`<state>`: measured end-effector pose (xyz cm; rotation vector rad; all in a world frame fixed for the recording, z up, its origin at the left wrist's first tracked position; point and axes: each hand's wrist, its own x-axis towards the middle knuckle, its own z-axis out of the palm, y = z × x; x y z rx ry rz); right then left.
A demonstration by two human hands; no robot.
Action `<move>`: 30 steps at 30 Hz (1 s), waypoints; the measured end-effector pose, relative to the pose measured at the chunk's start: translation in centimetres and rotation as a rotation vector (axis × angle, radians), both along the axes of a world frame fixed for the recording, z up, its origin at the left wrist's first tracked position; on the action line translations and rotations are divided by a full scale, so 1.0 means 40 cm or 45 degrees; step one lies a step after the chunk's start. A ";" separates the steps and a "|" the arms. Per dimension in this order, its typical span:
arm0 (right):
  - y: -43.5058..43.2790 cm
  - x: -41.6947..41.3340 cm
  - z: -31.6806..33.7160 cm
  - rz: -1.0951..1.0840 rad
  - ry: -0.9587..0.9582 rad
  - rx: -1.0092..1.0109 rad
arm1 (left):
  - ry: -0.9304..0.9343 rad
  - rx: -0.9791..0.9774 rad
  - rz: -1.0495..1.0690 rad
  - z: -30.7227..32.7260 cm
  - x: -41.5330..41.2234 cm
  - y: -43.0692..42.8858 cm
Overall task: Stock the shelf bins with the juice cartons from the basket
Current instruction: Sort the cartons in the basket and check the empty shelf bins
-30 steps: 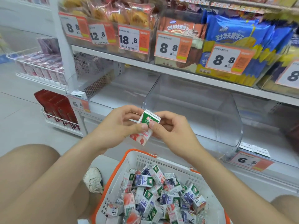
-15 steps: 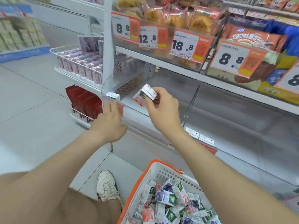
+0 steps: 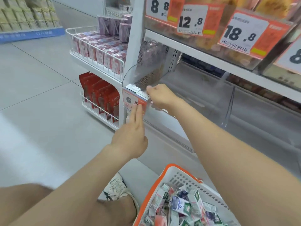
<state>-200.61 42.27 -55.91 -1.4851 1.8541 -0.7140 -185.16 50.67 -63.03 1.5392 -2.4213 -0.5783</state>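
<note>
The left hand (image 3: 130,137) is flat, fingers straight and together, their tips resting on the orange price tag (image 3: 132,100) at the front corner of the clear bin (image 3: 156,114). That is a sensible brace: light pressure should keep the thin plastic front from flexing, but a hard push could knock the tag off.

The right hand (image 3: 160,95) reaches over the bin's front lip with its fingers curled down inside. I cannot tell whether they are clamped on a carton, since no carton shows in or around that hand. If one is there, it is best set against the bin's far left end, upright with its label forward, so later ones can line up beside it.

The other juice cartons (image 3: 180,204) lie jumbled in the orange-rimmed basket (image 3: 164,181), low on the right and near the person's knee.
</note>
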 end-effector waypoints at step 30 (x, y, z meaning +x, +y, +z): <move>0.878 -0.255 -0.186 0.470 0.759 0.131 | -0.721 0.344 -0.913 -0.134 -0.243 0.347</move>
